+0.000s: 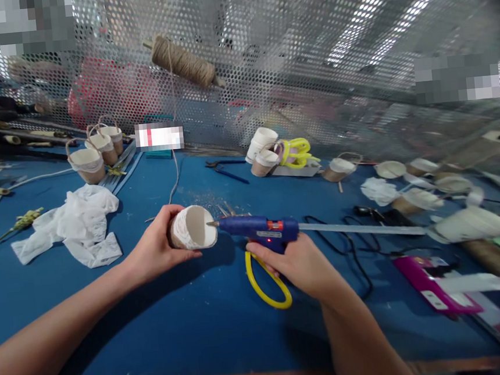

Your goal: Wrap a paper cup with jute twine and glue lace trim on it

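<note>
My left hand (158, 236) is wrapped round a small white cup (192, 228) with lace and a brownish band outside, tipped so its mouth faces right. In my right hand (303, 264) is a blue hot glue gun (251, 227), its red light on and a long glue stick (363, 228) running out of its back. The nozzle tip is at the cup's rim; whether it touches cannot be told. A yellow loop handle (269, 288), like that of scissors, shows below the gun; my right fingers hide where it leads.
White lace (80, 223) lies crumpled at the left, near several handled cups (88, 165). Behind stand pliers (226, 171), more cups (264, 162) and a mesh wall with a twine spool (183, 62). A black cord (355, 260) and a magenta object (434, 288) lie right.
</note>
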The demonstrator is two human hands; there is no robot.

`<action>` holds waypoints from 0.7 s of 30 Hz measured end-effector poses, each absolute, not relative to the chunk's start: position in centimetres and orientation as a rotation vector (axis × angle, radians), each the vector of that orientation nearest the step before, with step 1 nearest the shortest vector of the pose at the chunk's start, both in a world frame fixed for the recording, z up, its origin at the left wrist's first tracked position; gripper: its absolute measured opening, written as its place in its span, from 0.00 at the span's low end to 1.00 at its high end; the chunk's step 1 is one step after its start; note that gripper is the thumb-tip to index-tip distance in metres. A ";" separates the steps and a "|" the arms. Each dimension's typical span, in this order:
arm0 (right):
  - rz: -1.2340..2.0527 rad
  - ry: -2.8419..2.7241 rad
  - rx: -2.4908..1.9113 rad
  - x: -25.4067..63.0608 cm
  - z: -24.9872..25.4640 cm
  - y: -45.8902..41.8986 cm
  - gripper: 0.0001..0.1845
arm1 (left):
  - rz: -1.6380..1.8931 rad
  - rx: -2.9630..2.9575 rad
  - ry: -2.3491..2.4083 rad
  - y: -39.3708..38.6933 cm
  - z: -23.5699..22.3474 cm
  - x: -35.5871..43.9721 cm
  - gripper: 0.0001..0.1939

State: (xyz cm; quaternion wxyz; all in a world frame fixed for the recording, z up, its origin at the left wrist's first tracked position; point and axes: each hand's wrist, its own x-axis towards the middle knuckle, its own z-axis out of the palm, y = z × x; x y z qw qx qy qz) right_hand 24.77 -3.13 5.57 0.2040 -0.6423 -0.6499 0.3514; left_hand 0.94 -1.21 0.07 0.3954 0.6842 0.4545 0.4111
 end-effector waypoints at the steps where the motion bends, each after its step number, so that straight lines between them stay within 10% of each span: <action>1: 1.001 -1.835 -1.780 24.9 5.7 -3.2 0.20 | 1.045 1.739 1.155 -1.2 0.0 0.9 0.29; 21: 0.861 -1.940 -1.742 25.1 6.3 -4.2 0.24 | 1.096 1.911 1.141 -1.4 -0.3 1.1 0.29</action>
